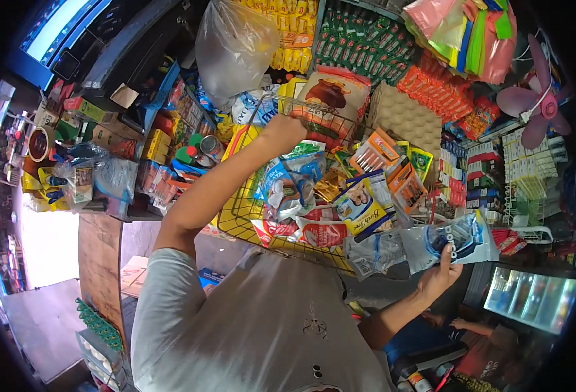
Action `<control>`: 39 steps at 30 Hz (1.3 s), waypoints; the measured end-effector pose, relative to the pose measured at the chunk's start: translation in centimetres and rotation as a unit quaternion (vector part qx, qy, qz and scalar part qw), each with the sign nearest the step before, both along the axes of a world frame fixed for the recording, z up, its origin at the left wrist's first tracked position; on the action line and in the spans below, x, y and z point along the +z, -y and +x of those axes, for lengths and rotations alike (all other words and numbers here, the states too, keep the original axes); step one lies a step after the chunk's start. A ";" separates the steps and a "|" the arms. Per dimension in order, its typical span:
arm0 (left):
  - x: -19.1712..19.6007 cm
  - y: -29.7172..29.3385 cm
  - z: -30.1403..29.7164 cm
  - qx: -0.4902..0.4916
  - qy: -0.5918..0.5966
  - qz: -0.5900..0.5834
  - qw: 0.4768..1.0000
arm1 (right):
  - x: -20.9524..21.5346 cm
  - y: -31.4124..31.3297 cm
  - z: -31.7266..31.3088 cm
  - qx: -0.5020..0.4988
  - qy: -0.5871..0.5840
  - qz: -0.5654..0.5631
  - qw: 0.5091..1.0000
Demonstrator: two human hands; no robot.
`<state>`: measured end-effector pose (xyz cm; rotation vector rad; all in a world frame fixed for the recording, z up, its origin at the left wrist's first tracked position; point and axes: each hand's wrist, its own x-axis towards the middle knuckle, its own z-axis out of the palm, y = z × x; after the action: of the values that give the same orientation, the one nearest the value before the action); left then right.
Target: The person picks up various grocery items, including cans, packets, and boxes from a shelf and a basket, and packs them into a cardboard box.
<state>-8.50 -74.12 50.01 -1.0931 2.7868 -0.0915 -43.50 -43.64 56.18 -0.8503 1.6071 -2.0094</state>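
Observation:
My left hand (pixel 287 132) is closed at the far side of a wire basket (pixel 232 219), its fingers wrapped round the rim. My right hand (pixel 438 277) grips a clear-and-blue razor packet (pixel 455 242) at its lower edge, thumb on the front, beside the basket's near right corner. Another clear packet (pixel 376 253) lies to its left over the basket edge. Inside the basket are a yellow-and-blue pouch (pixel 361 204), red-and-white packets (pixel 321 233), a blue-and-white packet (pixel 272 180) and orange packs (pixel 374 154).
Behind the basket stand a large brown-printed bag (pixel 330 91) and egg trays (pixel 406 121). Hanging sachets (pixel 363 42) line the back. A pink fan (pixel 542 104) is at right. A person (pixel 491 346) is at lower right. Boxes and packets crowd the left shelf (pixel 79 212).

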 end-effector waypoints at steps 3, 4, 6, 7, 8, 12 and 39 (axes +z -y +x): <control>-1.3 -0.3 -1.1 -0.001 -0.029 -0.056 0.998 | -0.2 0.3 0.5 -0.002 -0.012 -0.003 1.000; -1.7 -0.5 -1.0 -0.005 -0.026 -0.072 0.997 | -0.1 0.3 0.6 0.007 -0.008 -0.005 1.000; -2.9 -0.4 -1.0 -0.011 -0.022 -0.108 0.994 | -0.5 -0.2 0.0 -0.017 0.024 0.009 1.000; -3.0 -0.6 -1.2 -0.030 -0.003 -0.121 0.992 | -0.7 -0.6 -0.4 -0.026 0.024 0.019 0.999; -3.2 -0.9 -1.7 -0.021 -0.009 -0.134 0.991 | -0.7 -0.6 -0.7 -0.034 0.044 0.014 0.998; -2.4 -0.7 -1.3 -0.041 -0.042 -0.164 0.985 | 0.7 -0.1 -1.2 -0.025 0.035 0.018 0.999; 13.2 -4.4 -1.7 -0.181 -0.536 0.024 0.824 | 2.9 5.6 1.0 0.485 0.236 -0.105 0.835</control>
<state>-10.17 -69.70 63.22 -0.6579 3.9034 0.8027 -42.49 -49.28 59.05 -0.8875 0.4760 -1.4500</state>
